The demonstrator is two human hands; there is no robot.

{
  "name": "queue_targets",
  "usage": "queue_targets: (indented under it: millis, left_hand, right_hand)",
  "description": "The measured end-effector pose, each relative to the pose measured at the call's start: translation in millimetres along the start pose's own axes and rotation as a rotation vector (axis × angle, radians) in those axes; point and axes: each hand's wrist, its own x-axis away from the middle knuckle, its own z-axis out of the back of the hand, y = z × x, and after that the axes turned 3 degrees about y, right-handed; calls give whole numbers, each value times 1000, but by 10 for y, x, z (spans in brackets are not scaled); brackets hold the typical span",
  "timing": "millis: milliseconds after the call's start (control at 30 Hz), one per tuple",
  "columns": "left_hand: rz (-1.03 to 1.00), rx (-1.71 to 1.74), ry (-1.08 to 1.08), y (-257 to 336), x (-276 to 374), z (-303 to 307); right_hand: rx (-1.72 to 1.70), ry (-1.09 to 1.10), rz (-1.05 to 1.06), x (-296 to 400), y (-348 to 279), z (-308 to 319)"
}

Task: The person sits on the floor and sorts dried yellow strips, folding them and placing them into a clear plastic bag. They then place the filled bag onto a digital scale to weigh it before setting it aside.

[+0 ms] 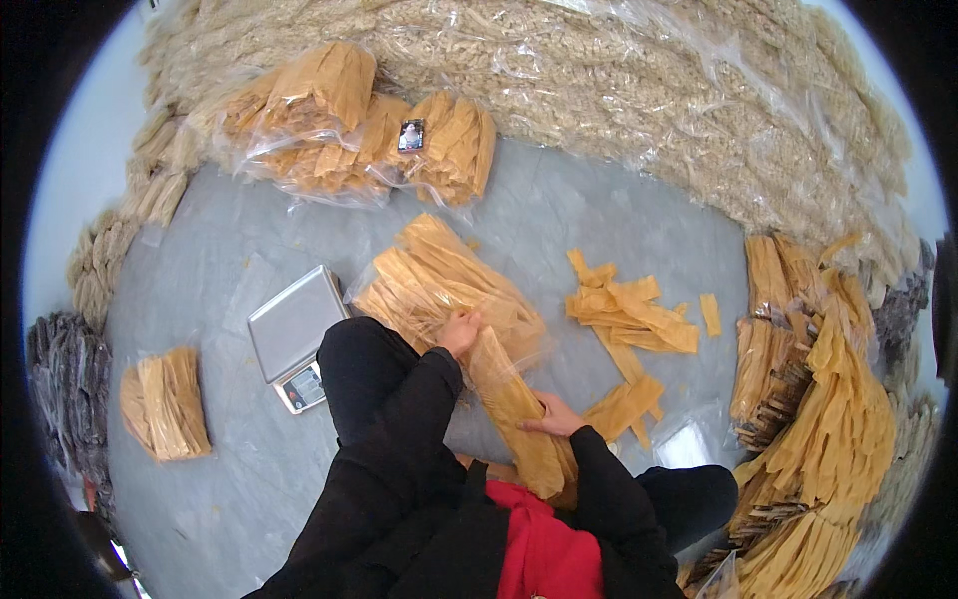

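Observation:
My left hand (458,334) grips the upper end of a long bundle of flat, tan dried strips (500,374). Lower down, my right hand (554,415) holds the same bundle by its side, thumb on top. The bundle slants down to my lap, in front of a red cloth (539,531). Just beyond my left hand lies a larger pack of like strips in a clear plastic bag (441,277). Loose strips (636,314) are scattered on the grey floor to the right, some close to my right hand. What the strips are made of, I cannot tell.
A digital scale (296,326) stands by my left knee, a bagged bundle (166,404) farther left. Bagged bundles (322,112) lie ahead, one bearing a phone (411,135). Pale bundles under plastic (636,90) line the far side; long strips (831,412) are heaped at right.

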Motion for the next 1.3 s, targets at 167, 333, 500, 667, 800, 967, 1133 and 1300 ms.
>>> queue_targets:
  millis: [167,333,500,667,800,967,1133,1300]
  left_hand:
    - [48,234,-236,-90,-227,61]
    - [180,353,-274,-325,-319,74]
    - [253,329,-247,16,-184,155]
    - [537,537,-369,590,-53,358]
    - [480,630,-343,398,-47,329]
    - [387,378,-253,566,-25,333]
    - [26,-183,96,275,-53,275]
    - [103,236,-73,242,-55,172]
  right_hand:
    - [42,-13,40,-102,-36,58]
    - [201,30,63,-342,44,178]
    - [171,66,71,-407,40,229]
    - [276,16,30,-375,65,205]
    - [282,-26,29,-247,-158,143]
    - [419,-18,-32,-118,-285,199]
    - [596,-22,-78,-78,-393,174]
    - [498,44,-53,-47,-271,238]
